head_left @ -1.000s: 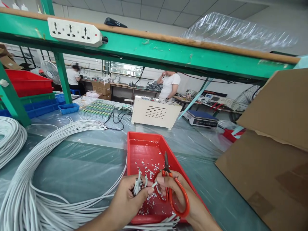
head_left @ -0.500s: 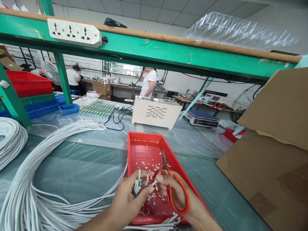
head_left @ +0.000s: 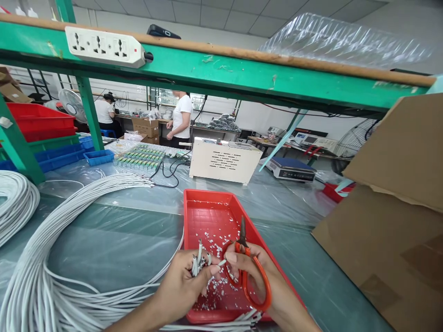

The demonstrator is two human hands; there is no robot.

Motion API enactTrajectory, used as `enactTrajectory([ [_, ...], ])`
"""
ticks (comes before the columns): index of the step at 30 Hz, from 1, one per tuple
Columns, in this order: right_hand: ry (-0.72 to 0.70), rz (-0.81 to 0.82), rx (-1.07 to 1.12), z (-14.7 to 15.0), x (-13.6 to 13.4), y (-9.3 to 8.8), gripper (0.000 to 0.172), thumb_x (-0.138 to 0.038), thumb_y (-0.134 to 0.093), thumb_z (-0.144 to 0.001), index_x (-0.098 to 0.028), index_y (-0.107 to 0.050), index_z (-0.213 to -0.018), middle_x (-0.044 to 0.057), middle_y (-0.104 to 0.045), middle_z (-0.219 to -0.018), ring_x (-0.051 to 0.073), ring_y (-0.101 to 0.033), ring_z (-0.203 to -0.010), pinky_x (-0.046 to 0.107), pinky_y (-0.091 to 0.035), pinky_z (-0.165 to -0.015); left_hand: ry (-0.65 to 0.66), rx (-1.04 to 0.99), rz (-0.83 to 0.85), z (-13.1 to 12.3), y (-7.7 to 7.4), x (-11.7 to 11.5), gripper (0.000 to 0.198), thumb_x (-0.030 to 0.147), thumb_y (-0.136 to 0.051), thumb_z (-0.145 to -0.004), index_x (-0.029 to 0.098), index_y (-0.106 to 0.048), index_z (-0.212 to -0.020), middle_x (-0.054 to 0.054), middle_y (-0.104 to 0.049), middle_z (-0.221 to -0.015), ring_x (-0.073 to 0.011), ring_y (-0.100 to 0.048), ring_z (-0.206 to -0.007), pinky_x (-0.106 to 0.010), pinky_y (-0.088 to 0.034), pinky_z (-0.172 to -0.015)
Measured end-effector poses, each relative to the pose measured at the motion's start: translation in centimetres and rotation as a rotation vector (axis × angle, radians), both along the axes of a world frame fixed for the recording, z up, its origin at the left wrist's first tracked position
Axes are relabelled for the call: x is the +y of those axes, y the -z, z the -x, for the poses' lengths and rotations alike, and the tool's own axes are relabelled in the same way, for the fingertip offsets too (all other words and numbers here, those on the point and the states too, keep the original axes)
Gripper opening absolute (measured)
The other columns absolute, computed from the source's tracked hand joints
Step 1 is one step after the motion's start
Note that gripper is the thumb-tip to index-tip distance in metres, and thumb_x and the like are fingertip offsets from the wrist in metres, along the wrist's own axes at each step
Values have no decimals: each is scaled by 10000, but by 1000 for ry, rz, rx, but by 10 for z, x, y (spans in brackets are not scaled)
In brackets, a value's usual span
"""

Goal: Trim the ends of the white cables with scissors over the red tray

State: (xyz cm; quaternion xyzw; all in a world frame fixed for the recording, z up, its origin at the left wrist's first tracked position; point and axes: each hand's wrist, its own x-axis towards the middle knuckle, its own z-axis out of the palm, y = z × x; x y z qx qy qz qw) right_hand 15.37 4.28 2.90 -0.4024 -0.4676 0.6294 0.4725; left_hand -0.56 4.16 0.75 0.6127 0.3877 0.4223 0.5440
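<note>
My left hand (head_left: 185,281) is closed round several white cables, whose cut ends (head_left: 198,265) poke up between thumb and fingers. One cable end sticks out towards my right hand (head_left: 252,267), which has the orange-handled scissors (head_left: 258,283) hooked on its fingers, blades pointing away from me. The thumb and forefinger of that hand are at the tip of this cable end. Both hands are over a red tray (head_left: 189,221) strewn with small white scraps. A long bundle of white cables (head_left: 44,253) curves across the table from the left.
A cream metal box (head_left: 224,161) stands behind the tray, with a scale (head_left: 290,169) to its right. Cardboard boxes (head_left: 391,230) crowd the right side. Overhead runs a green shelf beam (head_left: 221,69). Circuit boards (head_left: 140,157) and a blue bin (head_left: 99,157) lie back left.
The scissors and my right hand have shifted slightly, the blades swinging a little to the right. In the background a standing person has moved left.
</note>
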Motion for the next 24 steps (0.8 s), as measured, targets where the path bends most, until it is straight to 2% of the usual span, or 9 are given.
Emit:
enactTrajectory([
  [4, -174, 261, 208, -3, 5, 8, 182, -254, -659, -651, -145, -544, -561, -52, -470, -476, 58, -415, -449, 177, -329, -485, 48, 8, -36, 1, 4, -1, 195, 304, -547, -770, 121, -611, -795, 7, -517, -573, -75, -450, -453, -174, -376, -444],
  [6, -220, 350, 240, -4, 9, 12, 222, -263, -677, -613, -141, -517, -518, -56, -452, -450, 52, -411, -423, 175, -331, -472, 68, 23, -44, 2, 3, -2, 195, 307, -534, -782, 127, -600, -816, 11, -510, -568, -78, -464, -459, -173, -379, -447],
  [8, -242, 382, 232, -4, 11, 14, 259, -274, -692, -578, -139, -494, -479, -58, -434, -421, 47, -401, -396, 172, -324, -448, 90, 14, -21, 3, -1, -3, 208, 305, -530, -787, 145, -573, -913, 4, -532, -626, -74, -474, -460, -171, -380, -441],
  [11, -266, 415, 225, -5, 14, 16, 246, -277, -699, -553, -138, -505, -492, -66, -427, -409, 41, -402, -376, 166, -315, -427, 147, 21, 13, 5, -8, -3, 332, 286, -532, -789, 178, -506, -1101, -14, -558, -704, -72, -475, -468, -174, -379, -436],
  [15, -293, 421, 200, -6, 13, 17, 270, -305, -725, -536, -139, -514, -500, -69, -433, -416, 38, -411, -372, 171, -309, -414, 203, 29, 14, 4, -10, -1, 357, 269, -522, -797, 162, -537, -1138, -19, -558, -674, -62, -444, -466, -177, -377, -450],
  [20, -272, 377, 173, -3, 10, 16, 296, -388, -701, -614, -134, -552, -585, -61, -463, -442, 45, -437, -392, 173, -308, -424, 175, -43, 69, 3, -6, -2, 433, 305, -532, -793, 164, -489, -1200, -16, -562, -662, -57, -437, -450, -178, -373, -442],
  [24, -252, 212, 61, -3, 8, 13, 319, -445, -621, -700, -130, -575, -673, -39, -500, -454, 70, -449, -419, 194, -320, -448, 145, -63, 66, 4, -4, -1, 450, 341, -531, -792, 159, -480, -1201, -6, -550, -656, -55, -453, -447, -170, -363, -431],
])
